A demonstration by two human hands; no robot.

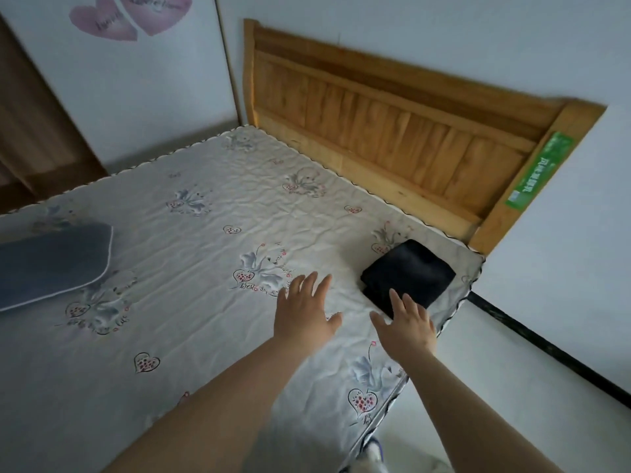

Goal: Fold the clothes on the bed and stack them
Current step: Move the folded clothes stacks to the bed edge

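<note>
Lying folded, black garment [409,273] just beyond right hand [408,327] fingertips.

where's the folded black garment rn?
Head view, right side: the folded black garment lies at the bed corner near the headboard, just beyond the right hand.

A folded garment [409,273] is laid on the bed's [191,240] far right corner; a pillow [51,261] is placed far left.

Single head view, high, angled down over bed [191,233] corner toward headboard [392,131].
</note>
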